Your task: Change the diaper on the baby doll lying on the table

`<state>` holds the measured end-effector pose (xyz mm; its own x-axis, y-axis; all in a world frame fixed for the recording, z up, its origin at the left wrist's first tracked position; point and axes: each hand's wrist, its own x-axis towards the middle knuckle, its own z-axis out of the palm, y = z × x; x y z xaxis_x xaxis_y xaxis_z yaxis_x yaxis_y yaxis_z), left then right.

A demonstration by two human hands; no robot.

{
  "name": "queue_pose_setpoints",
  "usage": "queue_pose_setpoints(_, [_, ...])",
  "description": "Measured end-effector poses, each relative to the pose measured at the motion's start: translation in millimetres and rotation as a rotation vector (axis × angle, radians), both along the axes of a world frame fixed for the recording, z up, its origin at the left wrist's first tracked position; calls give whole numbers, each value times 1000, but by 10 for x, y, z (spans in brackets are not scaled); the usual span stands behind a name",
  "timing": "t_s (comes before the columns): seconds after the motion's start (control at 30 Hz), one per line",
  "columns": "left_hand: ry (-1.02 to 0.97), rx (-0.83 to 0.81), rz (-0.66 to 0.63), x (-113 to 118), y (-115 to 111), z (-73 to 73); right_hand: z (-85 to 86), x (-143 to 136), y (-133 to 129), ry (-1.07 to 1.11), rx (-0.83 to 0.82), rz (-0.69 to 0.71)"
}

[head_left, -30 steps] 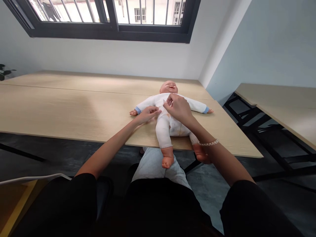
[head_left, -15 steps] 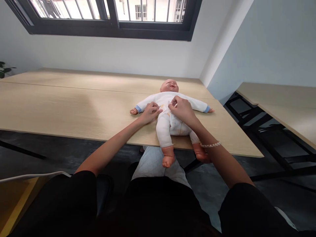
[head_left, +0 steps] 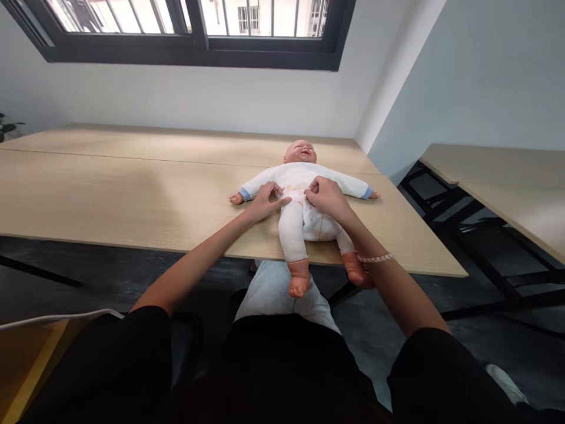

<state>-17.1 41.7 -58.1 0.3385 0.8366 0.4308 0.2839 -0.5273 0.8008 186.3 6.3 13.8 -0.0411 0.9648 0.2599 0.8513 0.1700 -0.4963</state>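
A baby doll (head_left: 298,172) lies on its back on the table, wearing a white top with blue cuffs and white bottoms. Its feet hang over the near edge. At the doll's waist, my left hand (head_left: 265,201) rests against its side, thumb and fingers apart. Opposite it, my right hand (head_left: 325,195) is closed in a pinch on the white fabric at the waist (head_left: 296,193). What exactly lies between those fingertips is partly hidden. Faint yellowish marks show on the fabric between the hands.
The light wooden table (head_left: 110,194) runs along the wall under a dark-framed window (head_left: 273,59). A second table (head_left: 498,171) with black legs stands to the right. Beside my left arm at the lower left are a yellow-edged object (head_left: 39,365) and a white cable (head_left: 62,318).
My right hand has brought the pinched white edge down against the doll's waist. The left thumb and fingers have spread slightly. The view has shifted a little.
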Motion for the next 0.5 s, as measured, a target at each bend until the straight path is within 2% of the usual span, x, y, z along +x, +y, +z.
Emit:
queue_pose_setpoints(0.1, [38,8,23,-7,-3,0,5,11,-13,-4,-28,24])
queue_pose_setpoints(0.3, [67,19,31,-12,-14,-3,-54,56,52,51,39,12])
queue_pose_setpoints(0.5, [83,62,55,-24,1,-1,-88,73,154,143,-38,15])
